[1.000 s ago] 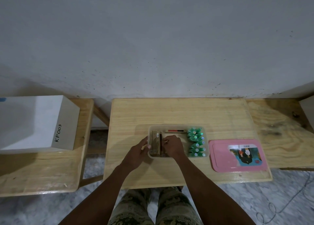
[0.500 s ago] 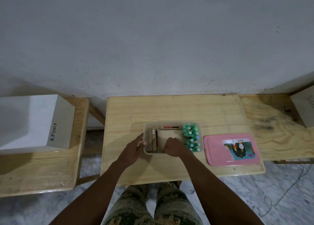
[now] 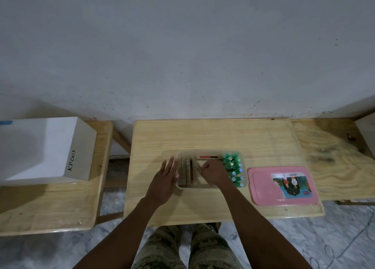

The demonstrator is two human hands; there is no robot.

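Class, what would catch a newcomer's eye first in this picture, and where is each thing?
The cluster of green bottles at the right end of the clear tray on the table stands out, with a pink lid lying to its right. Two hands meet at the tray: the left hand flat by its left edge, the right hand curled inside it.

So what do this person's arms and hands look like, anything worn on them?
The left arm and right arm are bare all the way to the frame edge. No sleeves, gloves or watch show on the left hand or right hand. Rings are too small to tell. The only clothing in view is green-brown patterned trousers.
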